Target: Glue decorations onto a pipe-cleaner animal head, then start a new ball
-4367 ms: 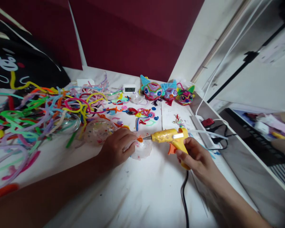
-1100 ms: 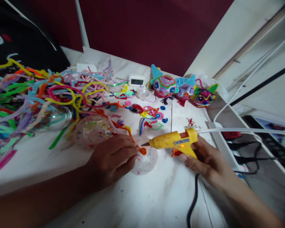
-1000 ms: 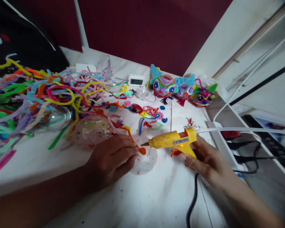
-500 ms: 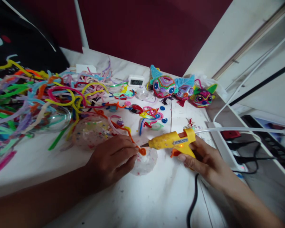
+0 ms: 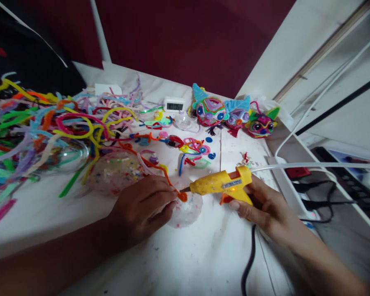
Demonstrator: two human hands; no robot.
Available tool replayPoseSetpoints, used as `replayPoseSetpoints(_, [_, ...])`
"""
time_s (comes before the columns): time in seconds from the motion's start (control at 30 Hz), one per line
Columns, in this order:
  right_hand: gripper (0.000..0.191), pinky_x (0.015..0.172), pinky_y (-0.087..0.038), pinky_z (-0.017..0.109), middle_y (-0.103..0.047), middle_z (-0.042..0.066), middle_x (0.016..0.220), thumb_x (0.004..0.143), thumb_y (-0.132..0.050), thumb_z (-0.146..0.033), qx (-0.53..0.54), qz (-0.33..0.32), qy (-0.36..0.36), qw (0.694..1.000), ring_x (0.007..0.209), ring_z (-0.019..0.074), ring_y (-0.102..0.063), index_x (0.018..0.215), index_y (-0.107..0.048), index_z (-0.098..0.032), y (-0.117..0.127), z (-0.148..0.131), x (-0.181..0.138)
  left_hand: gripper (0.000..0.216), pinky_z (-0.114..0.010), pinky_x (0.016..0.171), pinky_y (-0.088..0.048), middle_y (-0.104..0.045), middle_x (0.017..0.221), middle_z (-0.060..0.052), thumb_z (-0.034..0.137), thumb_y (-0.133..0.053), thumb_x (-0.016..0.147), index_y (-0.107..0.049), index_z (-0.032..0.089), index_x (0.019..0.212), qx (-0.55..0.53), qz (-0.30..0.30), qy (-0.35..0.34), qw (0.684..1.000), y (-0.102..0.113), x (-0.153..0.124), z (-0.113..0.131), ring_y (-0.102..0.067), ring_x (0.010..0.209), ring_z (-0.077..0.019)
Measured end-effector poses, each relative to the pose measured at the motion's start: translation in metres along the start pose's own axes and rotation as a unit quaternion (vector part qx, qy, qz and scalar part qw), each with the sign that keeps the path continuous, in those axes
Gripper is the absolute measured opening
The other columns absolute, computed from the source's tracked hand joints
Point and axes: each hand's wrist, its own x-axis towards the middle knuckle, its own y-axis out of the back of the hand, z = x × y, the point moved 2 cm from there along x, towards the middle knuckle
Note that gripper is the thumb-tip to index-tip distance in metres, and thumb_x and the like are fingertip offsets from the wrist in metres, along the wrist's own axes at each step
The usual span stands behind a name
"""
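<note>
My right hand grips a yellow glue gun by its handle, a clear glue stick trailing out of its back. The nozzle points left and touches a small orange coil of pipe cleaner. My left hand is curled over a clear half-sphere speckled with coloured bits and pinches the orange pipe cleaner against its top. The orange strand runs from the coil up and left toward the pile.
A big tangle of coloured pipe cleaners fills the left. Another speckled clear dome, small coiled shapes, a white timer and three pipe-cleaner animal heads lie behind. A power strip with cables sits right.
Both hands have kept their places over the last second; the nozzle stays at the orange coil. Compared with 4.4 s ago, the view has shifted and the strand now trails longer.
</note>
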Motion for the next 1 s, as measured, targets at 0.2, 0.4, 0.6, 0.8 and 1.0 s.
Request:
replayPoseSetpoints(0.2, [0.018, 0.076, -0.055, 0.024, -0.072, 0.003, 0.103, 0.096, -0.062, -0.031, -0.015, 0.013, -0.001, 1.000, 0.093, 0.0184, -0.068, 0.112, -0.059, -0.026, -0.001, 0.002, -0.001, 0.016, -0.031, 0.083, -0.060, -0.071, 0.094, -0.009, 0.002, -0.070, 0.082, -0.068, 0.010, 0.095, -0.009, 0.016, -0.009, 1.000, 0.000, 0.001, 0.001, -0.067, 0.094, -0.0178])
replayPoseSetpoints(0.4, [0.024, 0.071, -0.055, 0.024, -0.071, 0.004, 0.101, 0.095, -0.063, -0.034, -0.036, 0.017, 0.002, 0.999, 0.089, 0.0183, -0.068, 0.116, -0.057, -0.026, 0.003, 0.000, -0.002, 0.022, -0.032, 0.085, -0.061, -0.070, 0.095, -0.008, 0.001, -0.070, 0.081, -0.067, 0.012, 0.099, -0.014, 0.016, 0.002, 1.000, -0.001, 0.000, 0.000, -0.066, 0.096, -0.0178])
replayPoseSetpoints(0.6, [0.019, 0.070, -0.055, 0.022, -0.070, 0.002, 0.096, 0.095, -0.062, -0.030, -0.046, 0.009, 0.017, 0.999, 0.086, 0.0170, -0.069, 0.114, -0.058, -0.026, 0.006, -0.004, -0.003, 0.020, -0.032, 0.086, -0.061, -0.071, 0.097, -0.008, 0.003, -0.070, 0.082, -0.066, 0.013, 0.099, -0.001, 0.009, 0.000, 1.000, 0.001, -0.001, 0.000, -0.067, 0.098, -0.0183])
replayPoseSetpoints(0.8, [0.023, 0.073, -0.054, 0.018, -0.070, 0.001, 0.102, 0.095, -0.064, -0.029, -0.049, -0.002, 0.022, 0.999, 0.089, 0.0137, -0.068, 0.118, -0.057, -0.029, 0.011, -0.003, -0.005, 0.018, -0.031, 0.087, -0.060, -0.071, 0.096, -0.009, 0.003, -0.070, 0.081, -0.067, 0.012, 0.098, -0.005, 0.004, 0.004, 1.000, 0.000, -0.001, -0.002, -0.068, 0.098, -0.0194])
replayPoseSetpoints(1.0, [0.019, 0.067, -0.053, 0.020, -0.071, 0.001, 0.097, 0.094, -0.065, -0.032, -0.057, 0.019, 0.017, 0.998, 0.084, 0.0154, -0.068, 0.112, -0.059, -0.028, 0.009, -0.003, -0.005, 0.017, -0.032, 0.085, -0.061, -0.071, 0.095, -0.008, 0.003, -0.070, 0.082, -0.067, 0.012, 0.096, 0.001, 0.014, -0.003, 1.000, -0.001, 0.001, 0.000, -0.068, 0.095, -0.0184])
